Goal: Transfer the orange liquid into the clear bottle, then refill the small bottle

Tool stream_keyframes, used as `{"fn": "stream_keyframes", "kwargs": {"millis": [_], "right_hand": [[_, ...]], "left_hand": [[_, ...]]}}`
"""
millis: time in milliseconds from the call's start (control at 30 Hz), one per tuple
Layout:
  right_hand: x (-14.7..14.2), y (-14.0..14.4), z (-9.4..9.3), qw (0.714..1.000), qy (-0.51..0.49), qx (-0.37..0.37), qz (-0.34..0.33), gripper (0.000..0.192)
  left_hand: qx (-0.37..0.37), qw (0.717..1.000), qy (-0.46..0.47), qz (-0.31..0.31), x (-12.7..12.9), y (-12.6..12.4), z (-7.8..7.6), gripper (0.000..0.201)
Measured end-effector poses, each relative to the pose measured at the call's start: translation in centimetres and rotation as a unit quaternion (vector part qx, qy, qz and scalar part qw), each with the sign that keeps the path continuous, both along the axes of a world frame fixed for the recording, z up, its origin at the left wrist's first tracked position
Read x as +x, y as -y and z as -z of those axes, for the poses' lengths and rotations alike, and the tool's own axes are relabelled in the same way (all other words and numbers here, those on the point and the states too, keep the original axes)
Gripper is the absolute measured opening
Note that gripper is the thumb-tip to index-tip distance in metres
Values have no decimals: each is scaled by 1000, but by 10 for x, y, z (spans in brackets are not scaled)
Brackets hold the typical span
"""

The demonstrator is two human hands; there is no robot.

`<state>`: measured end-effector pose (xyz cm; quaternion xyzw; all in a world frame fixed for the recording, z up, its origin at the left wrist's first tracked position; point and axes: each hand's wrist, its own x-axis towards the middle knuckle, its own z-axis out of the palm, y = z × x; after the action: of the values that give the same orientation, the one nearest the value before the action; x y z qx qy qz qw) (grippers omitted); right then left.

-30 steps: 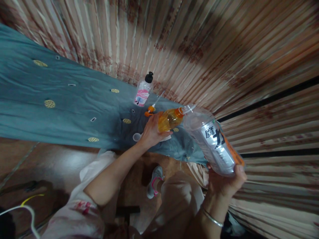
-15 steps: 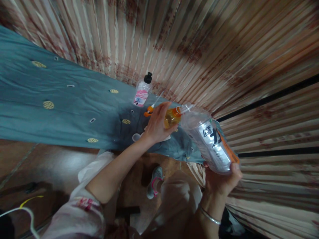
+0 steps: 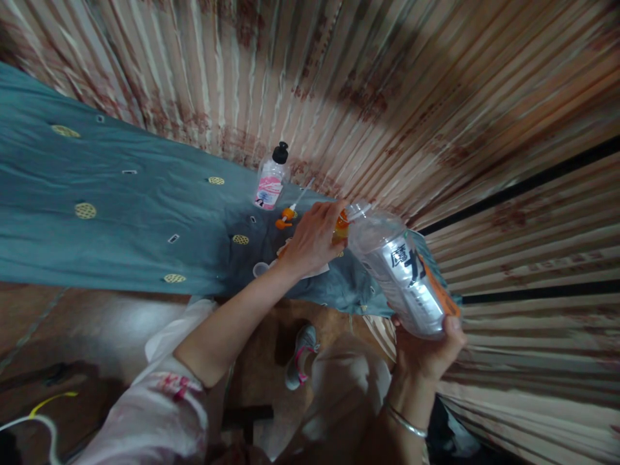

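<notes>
My right hand [image 3: 431, 345] grips the lower end of a large clear plastic bottle [image 3: 411, 281] with a silver and orange label. That bottle is tilted, its neck pointing up and left. My left hand [image 3: 314, 239] is wrapped round a small amber bottle [image 3: 341, 227], mostly hidden behind the fingers. The two bottle mouths meet or nearly meet; contact is hard to make out. Left of my left hand, an orange pump head [image 3: 285, 219] with a thin clear tube lies on the cloth. Beyond it stands a clear bottle with a black cap and pink label [image 3: 269, 187].
A teal cloth with yellow patterns [image 3: 130, 219] covers the long surface. A small round white cap or cup [image 3: 260, 269] sits near its front edge. Pleated curtains [image 3: 310, 110] hang behind and to the right, where dark bars [image 3: 527, 184] cross them.
My left hand has shifted slightly and now hides more of the amber bottle. The large bottle stays tilted against its mouth. The whole view has moved a little.
</notes>
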<state>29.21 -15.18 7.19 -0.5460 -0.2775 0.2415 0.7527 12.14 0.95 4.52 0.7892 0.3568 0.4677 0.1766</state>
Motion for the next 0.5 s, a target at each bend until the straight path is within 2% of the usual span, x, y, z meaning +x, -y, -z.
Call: {"fn": "stream_keyframes", "kwargs": {"millis": [500], "right_hand": [[-1,0,0,1000,-10,3,0,47]], "left_hand": [[9,1000,-13,22,-4,1,0,57]]}}
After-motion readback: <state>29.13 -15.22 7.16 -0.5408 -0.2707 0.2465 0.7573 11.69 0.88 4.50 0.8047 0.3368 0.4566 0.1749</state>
